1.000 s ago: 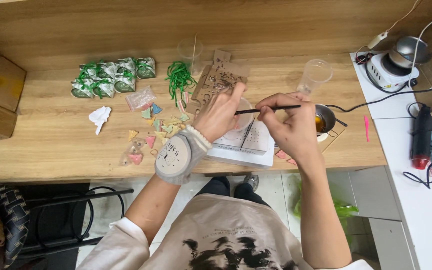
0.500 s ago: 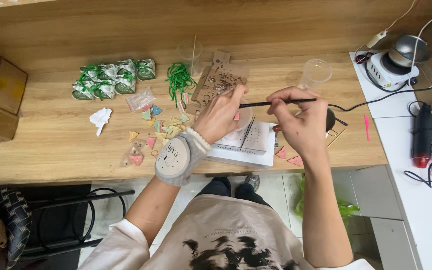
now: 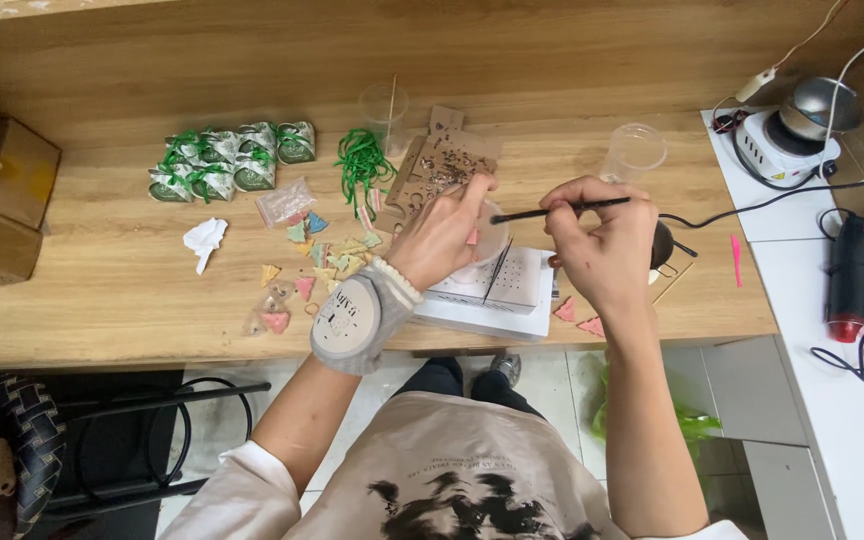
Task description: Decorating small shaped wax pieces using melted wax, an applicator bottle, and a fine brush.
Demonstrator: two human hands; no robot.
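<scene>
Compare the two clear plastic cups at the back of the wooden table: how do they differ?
The left cup has a thin stick standing in it; the right cup holds nothing that I can see. The left cup stands farther back, near the green ribbon; the right cup stands nearer the right hand and its thin black tool. Both are clear, upright and untouched.

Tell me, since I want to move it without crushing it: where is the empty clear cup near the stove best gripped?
Judging by its pose, grip the clear cup around its side wall near the rim, coming from the front. It stands upright and apart from other things, with open desk before it; the right hand is nearest.
</scene>
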